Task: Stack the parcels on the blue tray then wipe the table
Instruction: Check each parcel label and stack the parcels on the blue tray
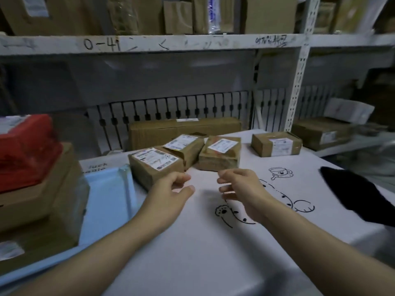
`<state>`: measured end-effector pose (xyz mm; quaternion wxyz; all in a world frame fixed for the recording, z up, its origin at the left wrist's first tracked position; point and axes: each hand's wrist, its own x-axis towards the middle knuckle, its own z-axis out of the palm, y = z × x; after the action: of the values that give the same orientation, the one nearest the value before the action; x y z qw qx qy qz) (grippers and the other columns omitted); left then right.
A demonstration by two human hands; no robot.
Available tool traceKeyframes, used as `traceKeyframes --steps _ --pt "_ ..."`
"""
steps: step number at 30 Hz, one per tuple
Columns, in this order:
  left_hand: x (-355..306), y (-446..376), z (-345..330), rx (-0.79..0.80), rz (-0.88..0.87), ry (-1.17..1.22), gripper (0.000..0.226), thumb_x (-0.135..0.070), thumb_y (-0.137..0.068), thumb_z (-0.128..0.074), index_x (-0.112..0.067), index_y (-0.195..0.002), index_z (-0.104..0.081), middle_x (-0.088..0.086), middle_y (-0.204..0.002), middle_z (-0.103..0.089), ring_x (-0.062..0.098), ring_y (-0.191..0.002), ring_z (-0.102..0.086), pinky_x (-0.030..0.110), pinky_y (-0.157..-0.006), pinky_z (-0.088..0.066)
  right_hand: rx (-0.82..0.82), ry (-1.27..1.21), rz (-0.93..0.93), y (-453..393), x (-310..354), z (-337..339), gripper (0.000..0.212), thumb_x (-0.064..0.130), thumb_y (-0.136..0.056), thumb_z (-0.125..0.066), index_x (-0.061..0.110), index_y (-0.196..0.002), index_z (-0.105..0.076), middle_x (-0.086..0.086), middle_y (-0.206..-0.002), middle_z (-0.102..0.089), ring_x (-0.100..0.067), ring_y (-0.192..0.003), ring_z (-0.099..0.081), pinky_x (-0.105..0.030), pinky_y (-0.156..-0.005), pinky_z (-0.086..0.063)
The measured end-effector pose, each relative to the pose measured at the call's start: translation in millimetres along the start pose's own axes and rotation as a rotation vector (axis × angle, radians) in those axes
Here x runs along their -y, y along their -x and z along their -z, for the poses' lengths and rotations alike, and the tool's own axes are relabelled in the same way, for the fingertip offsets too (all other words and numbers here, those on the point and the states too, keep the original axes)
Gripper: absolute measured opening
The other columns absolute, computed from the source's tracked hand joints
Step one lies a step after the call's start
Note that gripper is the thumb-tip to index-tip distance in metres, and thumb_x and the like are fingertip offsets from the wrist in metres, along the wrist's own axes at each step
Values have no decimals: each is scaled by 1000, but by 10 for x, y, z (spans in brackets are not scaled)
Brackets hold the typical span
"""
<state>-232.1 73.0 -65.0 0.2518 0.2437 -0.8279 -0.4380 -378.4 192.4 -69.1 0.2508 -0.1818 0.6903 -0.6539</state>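
Several brown labelled parcels lie on the white table (192, 242). The nearest parcel (154, 165) sits beside the blue tray (106, 195); a second parcel (186, 146) leans behind it. A third parcel (220, 153) lies in the middle and a fourth parcel (275, 144) at the far right. On the tray at left stands a stack of brown boxes (42, 201) topped by a red parcel (25, 150). My left hand (171, 193) hovers open just in front of the nearest parcel. My right hand (239, 186) is open below the third parcel. A black cloth (359, 193) lies at the table's right edge.
A long cardboard box (183, 130) lies behind the parcels against a black-and-white railing panel. A white metal shelf (149, 42) with more boxes runs overhead, with an upright post (299, 82) at right. More boxes (322, 133) sit on a lower shelf at far right.
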Motion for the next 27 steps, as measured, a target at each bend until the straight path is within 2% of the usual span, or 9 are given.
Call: traceKeyframes --steps 5,7,9,11,14,17,20,25,27 --pt "0 -554 -463 -22 263 164 50 -32 -95 -62 -14 -140 -51 2 -138 -55 20 -125 -52 31 -98 -41 -171 75 -49 -422 -108 352 17 13 -94 -60 4 -82 -69 -9 -92 -60 -22 -76 -51 -38 -77 -46" --pt "56 -821 -585 -18 351 206 54 -38 -96 -58 -14 -143 -46 2 -140 -52 24 -128 -50 36 -102 -40 -200 93 -41 -609 -146 392 34 16 -93 -61 -15 -106 -65 -11 -86 -47 -25 -77 -40 -35 -74 -33" --pt "106 -1081 -688 -22 421 267 52 -41 -97 -54 -12 -139 -49 5 -136 -56 28 -124 -52 41 -106 -40 -206 110 -39 -780 -165 381 43 18 -94 -56 -16 -121 -56 -11 -83 -37 -24 -77 -33 -32 -74 -25" --pt "118 -1273 -760 -41 491 327 51 -44 -97 -51 -13 -139 -50 5 -136 -55 29 -125 -51 42 -108 -38 -203 144 -51 -913 -166 352 41 26 -98 -51 -14 -102 -59 -11 -79 -38 -23 -71 -33 -30 -67 -25" --pt "158 -1489 -853 -50 503 409 53 -51 -93 -51 -19 -135 -55 1 -135 -56 27 -125 -52 42 -111 -36 -191 165 -65 -1105 -182 312 30 30 -101 -45 9 -81 -53 -3 -69 -45 -18 -59 -38 -29 -56 -27" --pt "221 -1618 -934 -32 477 469 51 -58 -86 -53 -23 -120 -66 3 -124 -66 27 -118 -59 45 -110 -40 -145 150 -46 -1236 -184 295 28 30 -102 -44 9 -105 -64 -2 -87 -61 -12 -71 -51 -27 -62 -37" --pt "207 -1604 -956 -25 483 474 34 -56 -91 -53 -29 -105 -67 2 -124 -65 24 -120 -56 38 -111 -37 -175 179 -55 -1259 -189 325 43 42 -100 -46 8 -123 -61 -8 -113 -64 -23 -98 -58 -33 -82 -39" --pt "76 -1450 -992 18 524 463 50 -54 -91 -58 -21 -128 -58 9 -124 -57 28 -127 -48 41 -115 -34 -216 169 -91 -1119 -165 454 46 46 -98 -50 4 -113 -63 -17 -121 -65 -30 -108 -59 -36 -81 -37" --pt "-14 -1390 -988 25 541 447 61 -51 -93 -57 -16 -143 -48 10 -141 -48 28 -132 -44 41 -115 -34 -192 180 -90 -1050 -134 474 42 41 -99 -51 2 -110 -61 -20 -124 -64 -29 -103 -59 -35 -77 -36"
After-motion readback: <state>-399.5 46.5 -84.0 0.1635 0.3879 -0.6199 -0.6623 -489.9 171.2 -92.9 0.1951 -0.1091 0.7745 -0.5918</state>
